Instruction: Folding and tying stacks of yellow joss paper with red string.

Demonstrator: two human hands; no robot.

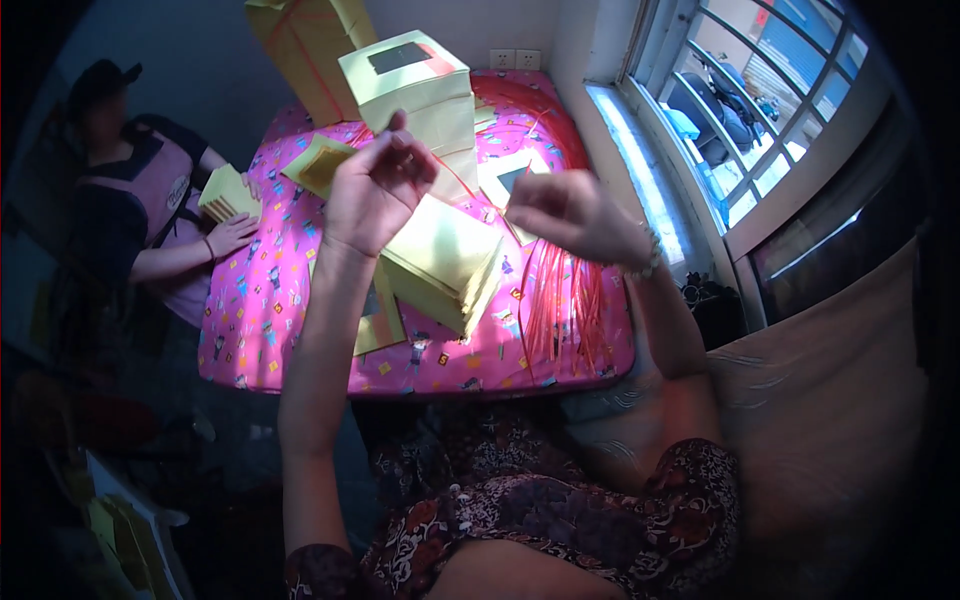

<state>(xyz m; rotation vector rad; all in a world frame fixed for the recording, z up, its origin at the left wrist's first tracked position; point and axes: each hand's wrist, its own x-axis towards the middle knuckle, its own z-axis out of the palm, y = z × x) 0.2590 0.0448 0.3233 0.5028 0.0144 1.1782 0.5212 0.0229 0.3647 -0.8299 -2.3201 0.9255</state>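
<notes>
Over a thick stack of yellow paper sheets (pixel 440 250), a thin red plastic strip (pixel 457 180) runs between my two hands. My left hand (pixel 378 190) is raised at the stack's far left side, its fingers curled in around one end of the strip. My right hand (pixel 570 215), slightly smeared, is closed in a pinch at the stack's right, where the strip's other end runs; its fingertips are partly hidden. Behind my hands rises a tall pile of pale yellow paper bundles (pixel 440 125) with a dark rectangle on top.
Loose red strips (pixel 565 310) hang over the right front of the pink patterned table (pixel 260 345). A large yellow package (pixel 310 60) stands at the back. At the left, a co-worker (pixel 150 190) in an apron handles a yellow paper bundle (pixel 228 195). A barred window (pixel 760 100) lies right.
</notes>
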